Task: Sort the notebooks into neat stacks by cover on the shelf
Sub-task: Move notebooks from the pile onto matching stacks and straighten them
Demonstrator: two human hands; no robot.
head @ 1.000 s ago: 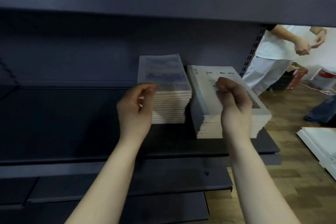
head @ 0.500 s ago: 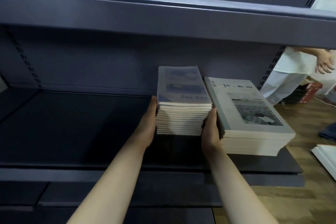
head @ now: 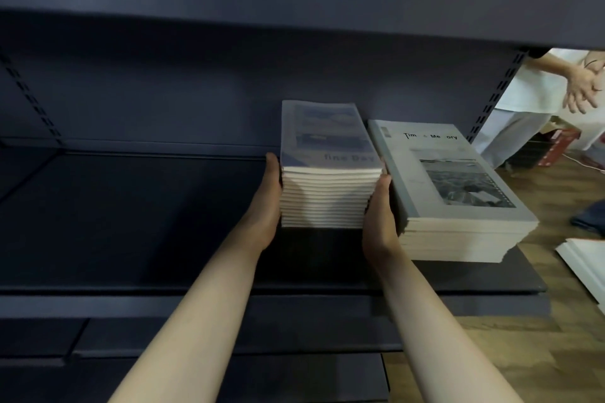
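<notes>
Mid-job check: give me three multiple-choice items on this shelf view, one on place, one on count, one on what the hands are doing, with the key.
1. Where is the grey stack relative to the fine Day stack?
A. To its left
B. To its right
C. On top of it

2. How many stacks stand on the shelf?
A. One
B. Two
C. Four

3. What are the left hand and right hand doing?
A. Pressing flat on the fine Day stack's two sides
B. Lifting one notebook off the top
C. Hanging idle

Key: 1 B, the grey stack lies beside it on the right; 2 B, only those two show; 3 A, one palm lies against each side.
</notes>
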